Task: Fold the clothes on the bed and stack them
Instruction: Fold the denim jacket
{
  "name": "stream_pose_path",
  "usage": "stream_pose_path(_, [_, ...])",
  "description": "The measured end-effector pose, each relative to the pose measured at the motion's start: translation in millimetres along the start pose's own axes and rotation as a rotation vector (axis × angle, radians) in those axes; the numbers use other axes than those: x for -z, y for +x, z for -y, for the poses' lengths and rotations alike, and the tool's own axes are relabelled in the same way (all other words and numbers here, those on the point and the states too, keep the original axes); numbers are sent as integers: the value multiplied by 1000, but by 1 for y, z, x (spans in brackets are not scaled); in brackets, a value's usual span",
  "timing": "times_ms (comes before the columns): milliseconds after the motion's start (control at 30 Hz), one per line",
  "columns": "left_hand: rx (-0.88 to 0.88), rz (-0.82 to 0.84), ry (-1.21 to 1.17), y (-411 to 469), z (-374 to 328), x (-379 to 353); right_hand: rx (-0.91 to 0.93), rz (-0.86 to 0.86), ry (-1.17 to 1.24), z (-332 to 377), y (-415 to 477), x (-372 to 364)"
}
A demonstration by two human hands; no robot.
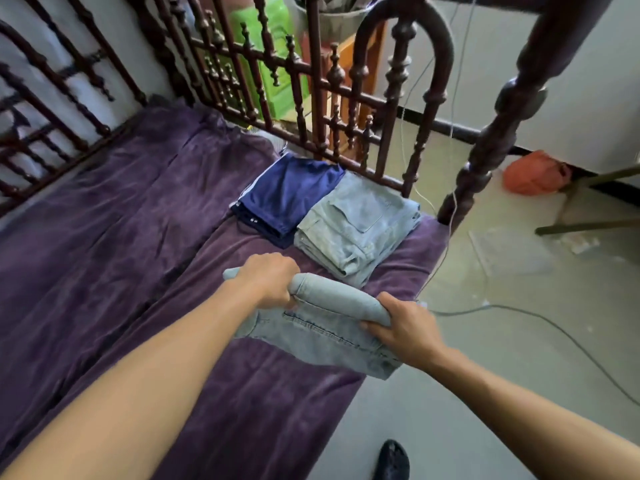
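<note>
Now light-blue jeans [322, 332] folded, left hand [268, 278], right hand [401, 327] gripping ends

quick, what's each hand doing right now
Left hand: grips the folded light jeans at their left end.
Right hand: grips the same jeans at the right.

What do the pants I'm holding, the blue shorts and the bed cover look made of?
Pants: faded light-blue denim, matte, with stitched seams. Shorts: probably smooth synthetic knit, slight sheen, white side stripes. Cover: plush, velvety purple fabric; its nap shades unevenly.
</note>
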State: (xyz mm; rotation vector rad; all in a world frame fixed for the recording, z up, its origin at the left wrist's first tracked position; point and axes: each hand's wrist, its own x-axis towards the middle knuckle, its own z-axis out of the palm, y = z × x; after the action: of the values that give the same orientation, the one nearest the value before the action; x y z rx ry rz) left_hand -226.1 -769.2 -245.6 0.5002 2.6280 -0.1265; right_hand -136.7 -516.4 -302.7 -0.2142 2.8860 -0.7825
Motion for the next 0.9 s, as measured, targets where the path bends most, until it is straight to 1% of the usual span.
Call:
stream_pose_path(100, [-10,-58,21,36,-11,40,-7,-36,-4,-21,36,32])
stream_pose_path(233, [-6,-51,36,88,-8,90,-22,-54,42,-37,91,61])
stream_pose_path(333, [-1,-1,51,135,3,122,-46,-41,96,-45,140,74])
stream_pose_path(467, [16,113,42,216,28,150,-121,29,177,-60,212,77])
stream_pose_path(633, [35,250,43,320,44,152,-226,201,348,-94,296,69])
stream_pose_path(700, [30,344,24,359,42,144,-285,290,437,-115,320,60])
stream_pose_path(767, [21,394,4,395,37,128,-346,342,479,-136,337,52])
stream_pose_path(833, [29,351,-18,422,28,109,-405,354,490,-158,348,45])
stream_pose_path(900, [38,210,-44,440,23,91,-458,345,481,-175,355,40])
